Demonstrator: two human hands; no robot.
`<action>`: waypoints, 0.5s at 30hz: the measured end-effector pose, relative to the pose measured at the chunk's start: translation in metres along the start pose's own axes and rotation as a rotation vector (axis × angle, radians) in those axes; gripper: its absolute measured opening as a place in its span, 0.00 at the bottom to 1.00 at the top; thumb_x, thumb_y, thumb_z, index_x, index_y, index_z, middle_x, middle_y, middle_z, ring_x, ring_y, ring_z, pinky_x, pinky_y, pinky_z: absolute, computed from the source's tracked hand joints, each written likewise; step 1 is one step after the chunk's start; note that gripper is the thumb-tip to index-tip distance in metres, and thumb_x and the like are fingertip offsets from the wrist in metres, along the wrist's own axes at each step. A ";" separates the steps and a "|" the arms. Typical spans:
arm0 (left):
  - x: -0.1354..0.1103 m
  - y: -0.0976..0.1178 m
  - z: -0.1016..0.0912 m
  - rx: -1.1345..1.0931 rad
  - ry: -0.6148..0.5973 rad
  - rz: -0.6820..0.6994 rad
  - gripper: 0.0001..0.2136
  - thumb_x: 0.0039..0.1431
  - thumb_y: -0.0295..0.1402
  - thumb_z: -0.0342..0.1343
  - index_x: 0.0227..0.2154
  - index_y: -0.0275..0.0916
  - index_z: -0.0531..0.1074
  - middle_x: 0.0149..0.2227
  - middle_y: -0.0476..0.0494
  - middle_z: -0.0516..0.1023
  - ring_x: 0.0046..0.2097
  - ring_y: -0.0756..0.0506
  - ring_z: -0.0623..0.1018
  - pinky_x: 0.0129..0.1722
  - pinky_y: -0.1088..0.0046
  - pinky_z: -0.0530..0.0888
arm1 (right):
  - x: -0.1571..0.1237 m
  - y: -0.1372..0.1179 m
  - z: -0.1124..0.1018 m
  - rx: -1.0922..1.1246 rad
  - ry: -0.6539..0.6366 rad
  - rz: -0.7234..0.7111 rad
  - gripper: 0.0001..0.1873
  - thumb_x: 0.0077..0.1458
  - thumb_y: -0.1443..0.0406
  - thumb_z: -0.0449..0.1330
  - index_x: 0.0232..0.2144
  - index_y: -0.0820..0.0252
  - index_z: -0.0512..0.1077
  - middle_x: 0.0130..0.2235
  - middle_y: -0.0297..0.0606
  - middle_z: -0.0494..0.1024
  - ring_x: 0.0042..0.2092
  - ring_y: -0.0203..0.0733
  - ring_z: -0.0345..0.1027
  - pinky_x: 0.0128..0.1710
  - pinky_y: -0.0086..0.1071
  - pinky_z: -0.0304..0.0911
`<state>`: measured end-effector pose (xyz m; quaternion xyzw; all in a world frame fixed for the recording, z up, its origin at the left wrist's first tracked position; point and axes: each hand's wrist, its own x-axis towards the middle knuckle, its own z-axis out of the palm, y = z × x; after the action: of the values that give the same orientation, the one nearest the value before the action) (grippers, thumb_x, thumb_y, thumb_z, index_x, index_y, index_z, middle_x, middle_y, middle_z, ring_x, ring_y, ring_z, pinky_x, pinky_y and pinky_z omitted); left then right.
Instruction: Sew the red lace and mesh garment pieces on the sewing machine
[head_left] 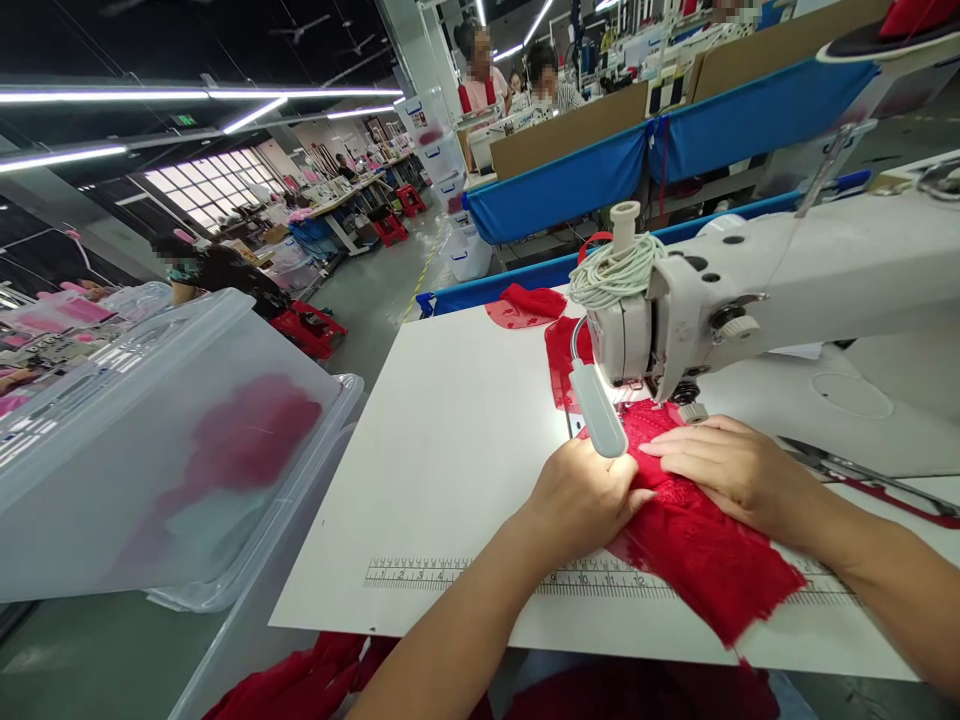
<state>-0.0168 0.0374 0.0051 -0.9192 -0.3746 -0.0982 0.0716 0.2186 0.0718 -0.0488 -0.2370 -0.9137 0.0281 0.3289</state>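
A piece of red lace fabric [705, 555] lies on the white sewing table [450, 450], running under the head of a white sewing machine [750, 290]. My left hand [581, 495] is closed, its fingers pinching the fabric's left edge just below the machine's small lamp [598, 410]. My right hand [731, 465] lies flat on the fabric with fingers stretched toward the needle area, pressing it down. More red fabric [536, 305] trails out behind the machine.
A clear plastic bin [165, 450] with red pieces inside stands at my left. A printed ruler [420, 573] runs along the table's front edge. Scissors or a metal tool [847, 465] lie at right. Other people work at distant tables; blue fabric troughs [570, 185] stand behind.
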 end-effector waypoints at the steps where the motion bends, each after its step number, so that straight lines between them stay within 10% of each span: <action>1: 0.000 0.001 -0.001 -0.007 0.002 -0.009 0.24 0.75 0.47 0.39 0.31 0.36 0.71 0.26 0.46 0.71 0.27 0.46 0.71 0.28 0.68 0.66 | 0.001 -0.001 0.000 -0.001 0.005 0.000 0.17 0.65 0.74 0.48 0.42 0.55 0.75 0.46 0.39 0.84 0.49 0.42 0.77 0.48 0.40 0.65; 15: -0.011 0.009 0.004 0.066 0.007 -0.040 0.33 0.67 0.60 0.45 0.46 0.33 0.77 0.32 0.38 0.78 0.34 0.41 0.76 0.35 0.66 0.71 | 0.004 -0.006 0.001 -0.089 0.089 -0.014 0.18 0.62 0.77 0.48 0.40 0.56 0.74 0.45 0.40 0.84 0.47 0.42 0.78 0.47 0.41 0.66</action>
<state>-0.0176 0.0248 -0.0017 -0.9083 -0.3958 -0.0902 0.1011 0.2129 0.0683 -0.0457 -0.2459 -0.9002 -0.0253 0.3586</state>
